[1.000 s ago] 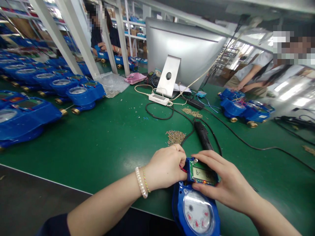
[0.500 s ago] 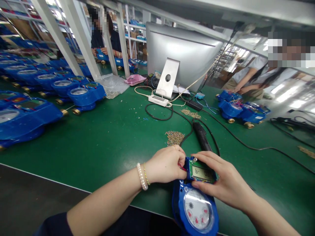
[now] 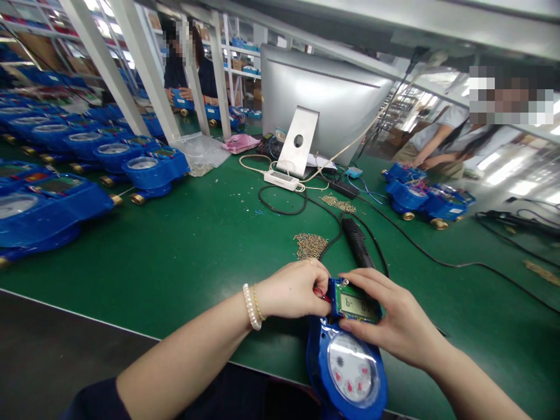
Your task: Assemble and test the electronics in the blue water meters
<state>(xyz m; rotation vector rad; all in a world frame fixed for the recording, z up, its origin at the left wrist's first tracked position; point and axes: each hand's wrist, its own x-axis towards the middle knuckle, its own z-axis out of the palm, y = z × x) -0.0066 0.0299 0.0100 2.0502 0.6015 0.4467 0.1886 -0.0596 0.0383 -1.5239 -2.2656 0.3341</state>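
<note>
At the lower right of the frame, the right hand grips a blue meter, and the left hand pinches red wires

Cool, fairly even indoor light. Monitor back shows broad soft sheen. Well right of monitor: brightest zone, white streaks blown out. Below monitor: green tabletop mid-toned, faint sheen; clear dial cover carries hard white glare. Floor, lower left of monitor, dark. Far left of monitor: shelves and posts slanted, stretched; background soft. Pixel blocks hide two heads, either side of monitor.
</note>
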